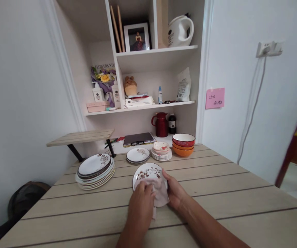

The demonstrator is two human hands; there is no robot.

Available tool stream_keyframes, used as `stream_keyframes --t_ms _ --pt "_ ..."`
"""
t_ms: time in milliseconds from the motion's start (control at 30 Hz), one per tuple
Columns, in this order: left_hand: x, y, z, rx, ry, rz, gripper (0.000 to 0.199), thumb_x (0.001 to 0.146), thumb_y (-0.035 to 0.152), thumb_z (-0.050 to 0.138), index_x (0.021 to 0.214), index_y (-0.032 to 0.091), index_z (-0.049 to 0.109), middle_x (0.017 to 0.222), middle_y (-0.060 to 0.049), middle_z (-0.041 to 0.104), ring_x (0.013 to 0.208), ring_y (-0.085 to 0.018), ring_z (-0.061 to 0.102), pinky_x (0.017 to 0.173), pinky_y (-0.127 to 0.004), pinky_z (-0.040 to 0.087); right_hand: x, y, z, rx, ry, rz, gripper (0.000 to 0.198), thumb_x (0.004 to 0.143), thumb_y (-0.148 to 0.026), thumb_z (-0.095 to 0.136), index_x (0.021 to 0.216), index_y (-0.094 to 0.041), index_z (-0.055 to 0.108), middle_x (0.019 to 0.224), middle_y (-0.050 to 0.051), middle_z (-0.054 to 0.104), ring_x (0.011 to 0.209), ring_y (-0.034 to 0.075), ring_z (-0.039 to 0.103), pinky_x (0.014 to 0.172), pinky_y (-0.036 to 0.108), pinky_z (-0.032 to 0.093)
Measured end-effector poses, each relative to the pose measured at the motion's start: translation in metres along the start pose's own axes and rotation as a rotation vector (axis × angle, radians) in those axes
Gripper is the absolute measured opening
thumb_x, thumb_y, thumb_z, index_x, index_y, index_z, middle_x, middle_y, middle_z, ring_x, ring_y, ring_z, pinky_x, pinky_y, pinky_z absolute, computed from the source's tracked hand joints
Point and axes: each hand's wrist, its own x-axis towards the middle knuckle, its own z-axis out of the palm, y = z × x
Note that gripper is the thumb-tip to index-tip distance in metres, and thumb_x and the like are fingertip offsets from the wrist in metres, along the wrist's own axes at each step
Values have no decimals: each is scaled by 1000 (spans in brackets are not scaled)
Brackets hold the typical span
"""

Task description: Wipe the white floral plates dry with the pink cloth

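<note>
A white plate (149,168) with brown flowers and a dark rim is tilted up above the near part of the table. My right hand (174,190) grips it by its right edge, thumb on the front. My left hand (142,199) is closed on a pale pink cloth (160,193), which is pressed to the plate's face and hangs over its lower part. The cloth hides the plate's lower edge. Behind the plate lie two similar small plates (138,155), one on the other.
A tall plate stack (95,170) stands left, near a small raised shelf (82,136). Small dishes (161,148) on stacked saucers (161,156) and nested bowls (183,144) stand at the back right. Behind are a laptop (138,138) and a red jug (160,124).
</note>
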Motion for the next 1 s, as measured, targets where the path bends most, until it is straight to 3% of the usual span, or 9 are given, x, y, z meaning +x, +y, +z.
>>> stream_keyframes --t_ms 100,267,400,500,600,700,833,900,1000 --pt "-3 7 1 -127 -38 114 32 92 18 38 110 23 64 106 -7 61 100 -19 58 86 -32 50 -4 -3 1 -6 -15 103 54 89 -54 42 106 -7 63 83 13 75 76 24 70 80 38 51" --pt "-5 14 2 -244 -16 251 42 85 10 40 122 21 59 130 -9 54 117 -20 52 100 -33 44 -7 -3 0 -97 -45 210 55 87 -59 45 89 -8 65 64 9 70 59 21 66 69 33 52" --pt "0 4 5 -60 66 229 45 83 11 45 123 25 59 138 -6 51 120 -24 51 105 -45 38 -3 4 0 -90 -54 125 49 87 -54 49 101 -9 65 82 12 74 73 22 70 80 37 51" --pt "5 -8 8 99 155 175 55 83 8 43 135 28 48 145 -4 46 127 -24 46 112 -52 26 0 7 1 -54 -63 10 46 88 -46 54 113 -9 62 94 13 75 86 23 70 90 37 49" --pt "8 -15 10 217 179 134 59 86 10 42 141 29 39 150 -4 39 133 -24 40 113 -57 20 2 6 2 -32 -41 -16 49 87 -44 55 122 -9 57 103 15 73 93 24 70 92 38 48" --pt "8 -15 10 272 150 70 55 85 9 45 138 26 44 147 -7 43 129 -26 44 109 -59 25 2 3 2 2 -56 -10 53 89 -45 51 125 -7 55 111 17 71 101 25 68 94 39 48" --pt "2 -8 6 278 94 24 43 83 10 52 125 17 58 132 -12 58 115 -29 54 97 -50 43 2 -3 -1 59 -37 -39 52 89 -47 50 122 -7 56 107 16 72 101 25 67 94 38 47" --pt "-1 -5 5 227 59 75 40 82 10 53 121 16 60 125 -12 61 112 -28 56 96 -44 46 2 -5 -3 64 -21 -56 50 89 -46 51 120 -7 58 102 15 74 98 24 68 93 37 47" --pt "-3 0 5 126 8 221 43 84 11 49 124 21 59 132 -9 57 121 -26 51 102 -43 43 1 -5 -5 4 -55 7 53 87 -49 53 116 -5 60 100 16 74 95 25 69 92 37 47"
